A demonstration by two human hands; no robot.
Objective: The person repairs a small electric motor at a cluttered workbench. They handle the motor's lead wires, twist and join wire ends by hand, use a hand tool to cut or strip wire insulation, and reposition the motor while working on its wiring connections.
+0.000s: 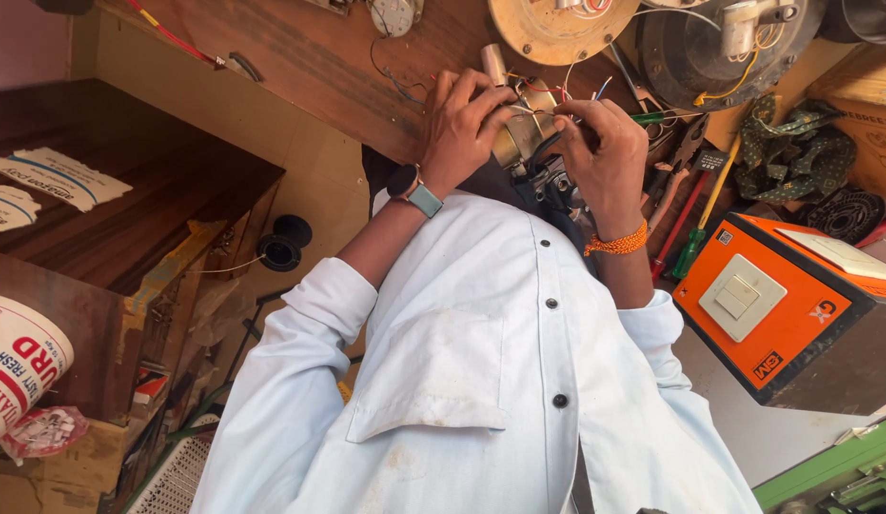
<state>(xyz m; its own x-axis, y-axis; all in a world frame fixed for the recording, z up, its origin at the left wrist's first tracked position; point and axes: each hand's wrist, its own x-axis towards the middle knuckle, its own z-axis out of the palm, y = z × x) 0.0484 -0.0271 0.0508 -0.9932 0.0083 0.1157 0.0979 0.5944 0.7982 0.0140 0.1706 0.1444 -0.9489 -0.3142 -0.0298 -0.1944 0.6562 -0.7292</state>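
Both of my hands meet over the wooden bench edge, above my white shirt. My left hand [462, 124], with a watch on its wrist, wraps around a small brass-coloured metal part [521, 133] with thin coloured wires [548, 90] coming off it. My right hand [605, 152], with an orange thread band on its wrist, pinches the same part from the right side. What lies between the fingertips is hidden. A green-handled tool [652, 119] sticks out just past my right hand.
An orange box [795, 324] with a white switch stands at the right. Red and green screwdrivers [690, 228] and pliers lie beside it. Round fan motor parts [557, 29], a green patterned cloth [795, 152] and a cardboard box sit farther back. A white tub [19, 371] and black spools [281, 247] are at the left.
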